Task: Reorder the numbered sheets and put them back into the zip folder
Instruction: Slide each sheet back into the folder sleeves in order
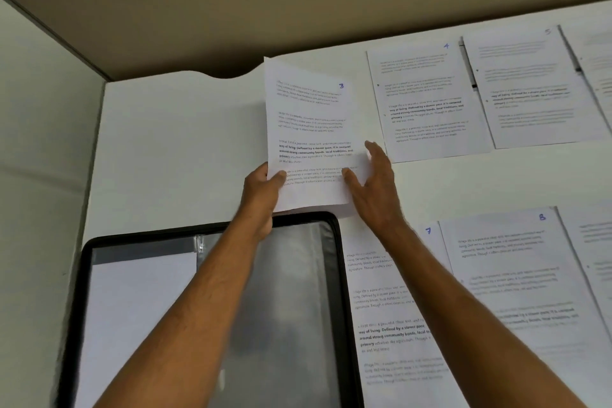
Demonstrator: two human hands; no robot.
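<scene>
- Clearly the gathering step is in hand: the left hand (261,190) pinches the lower left edge of a white printed sheet marked with a blue 3 (311,132), thumb on top and fingers curled beneath, holding it lifted off the white table (172,149).
- Beside it, the right hand (374,185) has its fingers straight and spread, thumb lying on the sheet's lower right part; it steadies the paper and grips nothing.
- Whether further sheets lie under the 3 in that grip cannot be told.
- Sheets numbered 4 (427,103) and 5 (530,89) lie flat in a row to the right; 7 (394,301) and 8 (516,275) lie in a nearer row, 8 overlapping 7.
- The black-rimmed zip folder with a clear, shiny lining (298,291) lies open just below the held sheet, a white page (139,308) already in its left part.
- Next, in my judgement, the held sheet must go on sheet 4, or that one be picked up beneath it, keeping edges square.
</scene>
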